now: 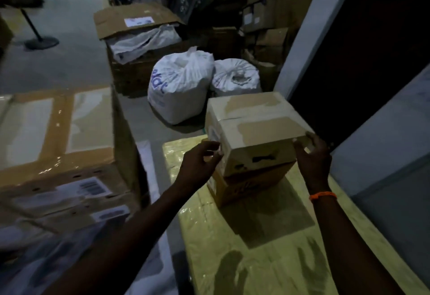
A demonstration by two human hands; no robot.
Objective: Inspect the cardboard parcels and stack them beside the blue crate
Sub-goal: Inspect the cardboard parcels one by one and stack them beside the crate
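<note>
A taped cardboard parcel (pixel 253 129) sits on top of a second cardboard parcel (pixel 246 185). The stack stands on a yellow plastic-wrapped surface (pixel 232 236). My left hand (pixel 200 162) hovers at the top parcel's front left corner, its fingers loosely curled, and it holds nothing. My right hand (pixel 311 155), an orange band at its wrist, has relaxed fingertips touching the top parcel's front right corner. I see no blue crate in this view.
A large taped carton (pixel 58 136) with barcode labels stands to the left. Two tied white sacks (pixel 179 90) sit on the floor behind the stack, with an open carton (pixel 137 38) beyond them. A white wall edge (pixel 309 34) and a dark doorway are at right.
</note>
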